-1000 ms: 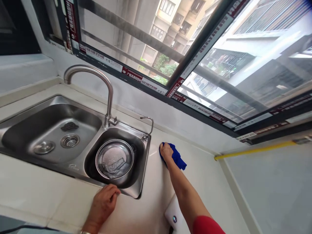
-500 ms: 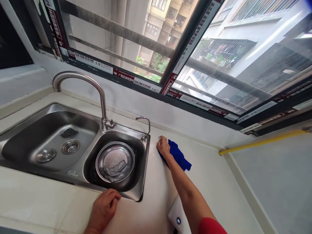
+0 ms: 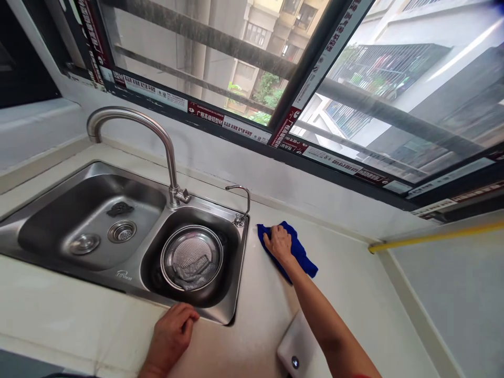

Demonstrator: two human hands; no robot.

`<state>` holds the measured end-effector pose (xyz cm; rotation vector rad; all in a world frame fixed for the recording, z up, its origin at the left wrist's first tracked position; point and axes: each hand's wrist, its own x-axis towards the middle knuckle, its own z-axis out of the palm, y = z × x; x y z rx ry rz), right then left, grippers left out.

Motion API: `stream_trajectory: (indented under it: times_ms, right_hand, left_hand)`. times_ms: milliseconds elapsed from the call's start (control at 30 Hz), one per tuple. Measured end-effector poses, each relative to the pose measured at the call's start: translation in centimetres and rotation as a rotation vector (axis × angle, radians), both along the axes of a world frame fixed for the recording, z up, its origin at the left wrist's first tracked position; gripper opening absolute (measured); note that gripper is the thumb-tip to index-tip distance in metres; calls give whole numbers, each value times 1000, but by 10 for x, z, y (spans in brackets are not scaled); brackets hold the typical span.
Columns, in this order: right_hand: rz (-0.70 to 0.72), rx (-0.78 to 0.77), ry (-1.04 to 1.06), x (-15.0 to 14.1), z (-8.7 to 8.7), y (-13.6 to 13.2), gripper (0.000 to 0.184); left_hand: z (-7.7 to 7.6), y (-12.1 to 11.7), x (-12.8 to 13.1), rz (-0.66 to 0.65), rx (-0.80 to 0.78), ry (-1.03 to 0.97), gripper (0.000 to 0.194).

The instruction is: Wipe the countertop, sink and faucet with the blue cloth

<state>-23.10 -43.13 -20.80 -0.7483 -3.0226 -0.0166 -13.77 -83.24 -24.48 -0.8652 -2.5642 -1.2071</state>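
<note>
My right hand (image 3: pixel 279 242) presses down on a blue cloth (image 3: pixel 300 252), its fingers bent over the fabric. The cloth lies crumpled on the pale countertop (image 3: pixel 255 294), right of the sink. At the front rim of the sink (image 3: pixel 220 313), my left hand (image 3: pixel 175 331) rests with its fingers curled in, and nothing shows in it. A round metal strainer (image 3: pixel 179 239) sits in the right basin with a grey wet cloth (image 3: pixel 192 270) inside it.
A tall curved faucet (image 3: pixel 171 157) and a small thin tap (image 3: pixel 248 197) rise behind the sink. In the left basin are a drain (image 3: pixel 122 231), a strainer lid (image 3: pixel 84 243) and a dark rag (image 3: pixel 119 209). A white device (image 3: pixel 296 341) lies near my right forearm. A yellow pipe (image 3: pixel 433 237) runs along the right wall.
My right hand has shifted to the right across the blue cloth, so the cloth's left corner now shows. My left hand stays at the sink's rim. The view has tilted slightly.
</note>
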Motion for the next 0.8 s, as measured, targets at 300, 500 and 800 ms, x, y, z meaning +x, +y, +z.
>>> stream_trajectory:
  times_ms: [300,500,800]
  right_hand:
    - [24,-141,139,-51,11,10,52]
    - [82,-158,146,-84,-16,-18,41]
    - [-74,-117,164,-101,-27,-34,35]
  left_hand:
    - [2,1,0,-1,-7,-8,24]
    - [2,1,2,6,-10,-31,25]
    - [2,1,5,24,-6,-44,24]
